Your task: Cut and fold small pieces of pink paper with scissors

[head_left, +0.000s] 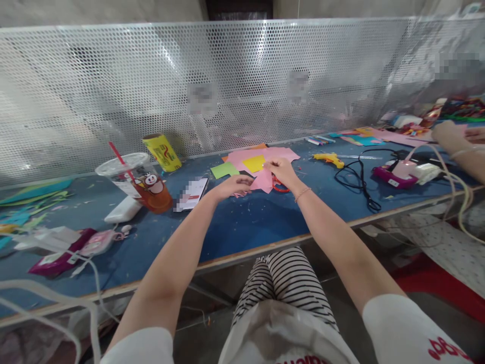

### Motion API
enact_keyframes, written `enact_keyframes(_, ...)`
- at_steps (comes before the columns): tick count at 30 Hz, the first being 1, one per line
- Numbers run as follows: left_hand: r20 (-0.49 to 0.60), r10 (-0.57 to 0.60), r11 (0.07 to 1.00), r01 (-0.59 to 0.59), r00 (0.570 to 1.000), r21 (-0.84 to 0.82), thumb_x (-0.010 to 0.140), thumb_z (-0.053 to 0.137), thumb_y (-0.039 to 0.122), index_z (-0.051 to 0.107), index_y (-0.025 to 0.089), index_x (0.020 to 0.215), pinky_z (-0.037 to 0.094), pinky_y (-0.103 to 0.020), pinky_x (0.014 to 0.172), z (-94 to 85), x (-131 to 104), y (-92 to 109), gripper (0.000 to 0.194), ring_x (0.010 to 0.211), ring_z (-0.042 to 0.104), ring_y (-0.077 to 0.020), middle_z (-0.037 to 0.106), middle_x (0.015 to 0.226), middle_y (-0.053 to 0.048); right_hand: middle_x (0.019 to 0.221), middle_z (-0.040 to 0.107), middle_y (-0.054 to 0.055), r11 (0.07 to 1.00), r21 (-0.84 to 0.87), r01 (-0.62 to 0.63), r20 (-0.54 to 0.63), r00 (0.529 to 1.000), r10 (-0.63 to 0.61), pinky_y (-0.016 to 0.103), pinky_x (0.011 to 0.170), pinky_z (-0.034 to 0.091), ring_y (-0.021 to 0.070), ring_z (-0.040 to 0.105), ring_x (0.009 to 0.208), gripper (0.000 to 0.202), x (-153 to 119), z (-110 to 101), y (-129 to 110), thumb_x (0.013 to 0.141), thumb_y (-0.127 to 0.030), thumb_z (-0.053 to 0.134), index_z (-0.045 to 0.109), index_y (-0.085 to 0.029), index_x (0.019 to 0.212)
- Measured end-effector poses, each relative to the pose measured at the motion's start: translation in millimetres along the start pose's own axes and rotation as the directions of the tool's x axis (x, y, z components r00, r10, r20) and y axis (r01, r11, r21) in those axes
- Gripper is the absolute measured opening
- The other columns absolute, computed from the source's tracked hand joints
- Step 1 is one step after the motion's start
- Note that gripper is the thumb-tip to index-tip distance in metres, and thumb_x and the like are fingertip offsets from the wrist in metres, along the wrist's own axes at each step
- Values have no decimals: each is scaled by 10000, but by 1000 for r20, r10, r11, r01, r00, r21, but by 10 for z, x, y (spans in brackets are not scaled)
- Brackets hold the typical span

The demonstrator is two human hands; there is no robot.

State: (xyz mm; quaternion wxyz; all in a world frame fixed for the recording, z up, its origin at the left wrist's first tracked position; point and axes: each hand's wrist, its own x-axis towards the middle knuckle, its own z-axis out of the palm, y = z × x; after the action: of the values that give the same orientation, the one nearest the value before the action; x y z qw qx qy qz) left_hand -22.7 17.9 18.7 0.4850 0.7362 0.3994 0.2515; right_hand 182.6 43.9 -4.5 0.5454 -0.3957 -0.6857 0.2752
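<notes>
A small folded piece of pink paper (262, 182) is held up just above the blue table. My right hand (282, 169) pinches its upper corner. At the left edge of the same paper are the curved fingertips of my left hand (235, 186), with the paper's corner between them. Below my right hand show red scissors handles (280, 189); the blades are hidden. Behind the hands lie a yellow sheet (253, 163), a light green sheet (223, 170) and larger pink sheets (282, 153).
Left of my hands are a phone (193, 193), an iced drink cup (151, 189), a yellow can (162, 153) and a purple power strip (62, 258). To the right lie a yellow glue gun (329, 160), black cable (361, 177) and another person's hands (450, 136). A perforated metal panel (242, 86) stands behind.
</notes>
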Motion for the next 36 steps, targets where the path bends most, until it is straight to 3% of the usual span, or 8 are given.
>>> enact_keyframes(3,-77,78,987,-88,994,-131,632,640,321,648,142,895,453,-216,565,29,22,-39,319,674,591,-124,645,819,-72,533,454,-28,999,-44,11,63,998,-8,232,519,322,80,399,508,270,-15,35,-17,721,-385,538,525,-148,592)
enact_keyframes(6,-158,83,997,-82,984,12,634,658,353,641,126,809,369,-182,436,114,65,-82,287,473,495,-78,580,574,-17,528,445,-31,996,-86,38,112,993,-28,230,507,301,78,380,499,268,-41,73,-53,743,-372,518,550,-142,610)
enact_keyframes(10,-147,111,991,-98,983,90,634,660,346,612,123,668,328,-178,411,223,97,-88,230,402,417,-55,507,451,21,549,500,-15,997,-73,13,102,995,-5,231,517,320,84,416,500,307,-52,86,-86,791,-379,450,597,-140,665)
enact_keyframes(17,-164,107,991,-93,981,93,625,651,340,588,133,619,344,-191,431,251,112,-101,216,401,418,-56,502,448,31,633,571,36,954,265,-143,-27,987,156,230,561,420,98,524,561,391,-12,5,-80,761,-524,453,555,-152,697)
enact_keyframes(20,-187,86,995,-73,979,75,618,653,336,587,134,623,338,-186,423,252,112,-106,213,403,421,-56,502,447,32,658,556,27,928,326,-179,105,983,152,225,546,409,97,515,582,427,-30,6,-101,741,-570,444,544,-159,694)
enact_keyframes(25,-275,80,996,-63,958,68,649,630,336,579,137,652,341,-177,416,264,98,-93,205,390,416,-50,486,433,44,538,411,-39,990,109,-88,270,961,55,216,494,297,77,390,534,320,-60,78,-85,638,-432,614,455,-163,567)
enact_keyframes(30,-208,98,994,-86,973,62,647,638,363,552,138,639,404,-201,451,306,106,-89,241,416,479,-73,518,455,31,515,298,-55,999,26,-26,153,988,22,227,487,226,67,287,503,325,-52,107,-33,676,-401,558,381,-171,529)
enact_keyframes(36,-183,84,996,-75,980,58,578,696,355,561,137,638,397,-197,450,313,128,-116,264,434,492,-74,537,477,29,478,332,-44,995,41,-91,66,994,88,235,462,246,79,313,463,363,-54,132,-20,743,-464,465,394,-177,533)
